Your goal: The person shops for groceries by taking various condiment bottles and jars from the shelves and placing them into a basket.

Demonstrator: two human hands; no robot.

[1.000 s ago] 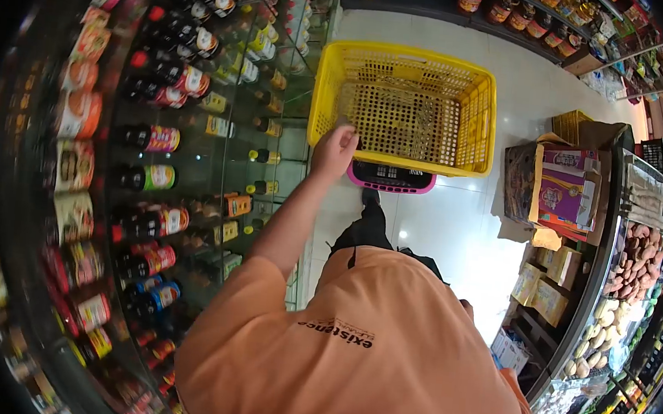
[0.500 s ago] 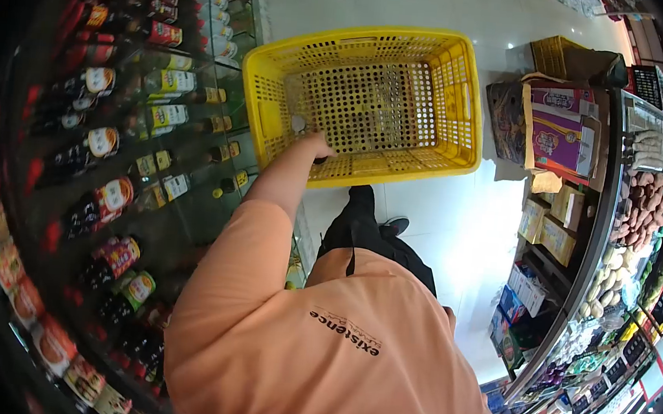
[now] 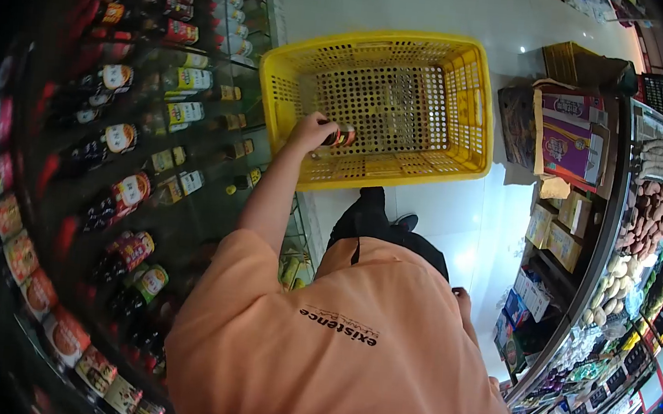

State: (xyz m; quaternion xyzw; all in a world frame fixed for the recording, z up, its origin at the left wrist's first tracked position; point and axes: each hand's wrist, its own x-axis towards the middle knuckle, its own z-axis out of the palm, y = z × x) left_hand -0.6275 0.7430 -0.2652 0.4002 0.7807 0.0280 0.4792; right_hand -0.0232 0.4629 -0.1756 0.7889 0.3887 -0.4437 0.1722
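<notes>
At the near left corner of the yellow basket point(image 3: 478, 109), my left hand point(image 3: 310, 133) closes round one end of a small dark bottle or jar with a reddish label point(image 3: 343, 137). The item lies low inside the basket, tilted sideways; whether it touches the bottom is unclear. Perforated holes show across the basket floor, with no other item visible on it. My right hand point(image 3: 459, 294) is small at the right side of my body, beside the orange shirt, and its fingers are too indistinct to read.
Glass shelves on the left hold rows of sauce bottles point(image 3: 121, 137). On the right stand cardboard boxes point(image 3: 570, 141) and a produce stand with sweet potatoes point(image 3: 650, 219). A pale tiled floor point(image 3: 455, 234) runs between, with my feet below the basket.
My left hand has turned and shifted slightly up in view; the dark item's labelled side now shows to its right. My right hand has become more visible. The whole view has shifted a little.
</notes>
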